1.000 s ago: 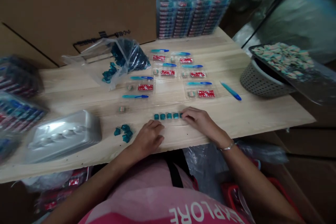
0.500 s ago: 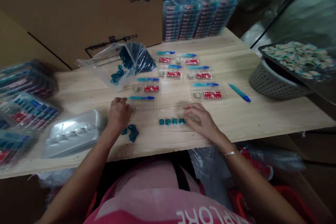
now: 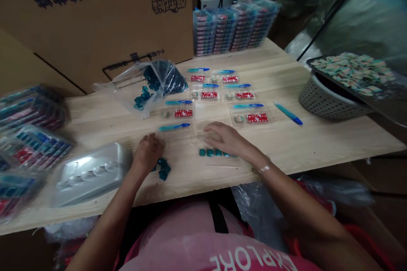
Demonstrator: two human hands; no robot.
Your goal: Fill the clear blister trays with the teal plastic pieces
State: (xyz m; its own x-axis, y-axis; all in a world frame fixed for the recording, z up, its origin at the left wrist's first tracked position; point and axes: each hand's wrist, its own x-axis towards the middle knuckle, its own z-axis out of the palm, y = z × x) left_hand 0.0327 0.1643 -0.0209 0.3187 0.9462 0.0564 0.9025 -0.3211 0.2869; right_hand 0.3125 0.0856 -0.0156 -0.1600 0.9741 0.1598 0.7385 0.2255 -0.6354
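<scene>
My left hand [image 3: 148,152] is curled, knuckles up, against a small heap of teal square pieces [image 3: 164,169] near the table's front edge; what its fingers hold is hidden. My right hand [image 3: 222,137] lies with fingers stretched out flat over a clear plastic tray [image 3: 199,137]. A short row of teal pieces [image 3: 210,152] sits in that tray just below the hand. A blue pen [image 3: 174,127] lies in the tray between my two hands.
Beyond lie several clear trays [image 3: 252,117] with blue pens and red packets, and an open bag of teal pieces [image 3: 159,78]. A loose pen [image 3: 288,114], grey basket [image 3: 327,99], silver moulded tray [image 3: 92,171], stacked packs [image 3: 232,21] and a cardboard box [image 3: 95,17] surround them.
My left hand left the row of pieces and went left to the small teal heap. My right hand slid left and upward over the clear tray. The view shifted slightly.
</scene>
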